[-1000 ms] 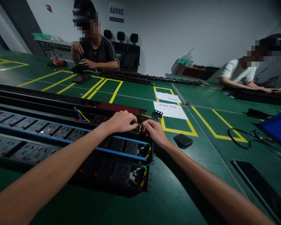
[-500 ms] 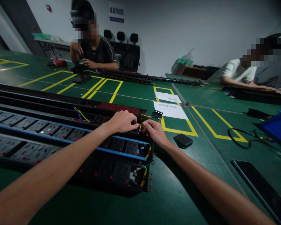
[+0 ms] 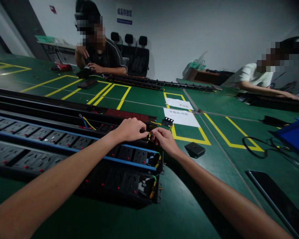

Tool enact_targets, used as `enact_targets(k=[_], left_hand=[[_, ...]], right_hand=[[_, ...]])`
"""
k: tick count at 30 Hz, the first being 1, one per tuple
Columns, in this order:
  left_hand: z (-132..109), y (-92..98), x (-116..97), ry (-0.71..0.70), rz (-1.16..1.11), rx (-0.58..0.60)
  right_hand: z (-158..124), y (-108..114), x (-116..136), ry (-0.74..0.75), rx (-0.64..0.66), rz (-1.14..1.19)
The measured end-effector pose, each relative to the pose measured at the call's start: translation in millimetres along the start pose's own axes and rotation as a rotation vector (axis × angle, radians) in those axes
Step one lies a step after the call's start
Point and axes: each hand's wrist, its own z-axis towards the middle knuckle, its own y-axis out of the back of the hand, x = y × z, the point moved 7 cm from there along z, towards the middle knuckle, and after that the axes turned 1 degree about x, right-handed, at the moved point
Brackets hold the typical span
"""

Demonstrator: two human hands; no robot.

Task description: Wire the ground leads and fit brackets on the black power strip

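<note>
My left hand [image 3: 130, 129] and my right hand [image 3: 165, 140] meet fingertip to fingertip at the end of a long black power strip [image 3: 64, 141]. Both pinch a short yellow wire [image 3: 149, 135] that sticks out of the strip's open end. More strips with rows of sockets and blue edge rails lie stacked beside it; the nearest one [image 3: 124, 186] shows green and yellow wires at its open end. A small black end cap [image 3: 194, 149] rests on the green mat just right of my right hand.
The green table [image 3: 189, 215] has yellow marked boxes and two paper labels [image 3: 180, 117]. A blue bin [image 3: 295, 136] and a black cable [image 3: 259, 146] sit at the right. Two other people work at the far side, with more strips in front of them.
</note>
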Motion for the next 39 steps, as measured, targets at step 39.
enact_targets(k=[39], left_hand=[[-0.2, -0.8, 0.3, -0.012, -0.008, -0.018]], right_hand=[[-0.1, -0.5, -1.1, 0.003, 0.003, 0.002]])
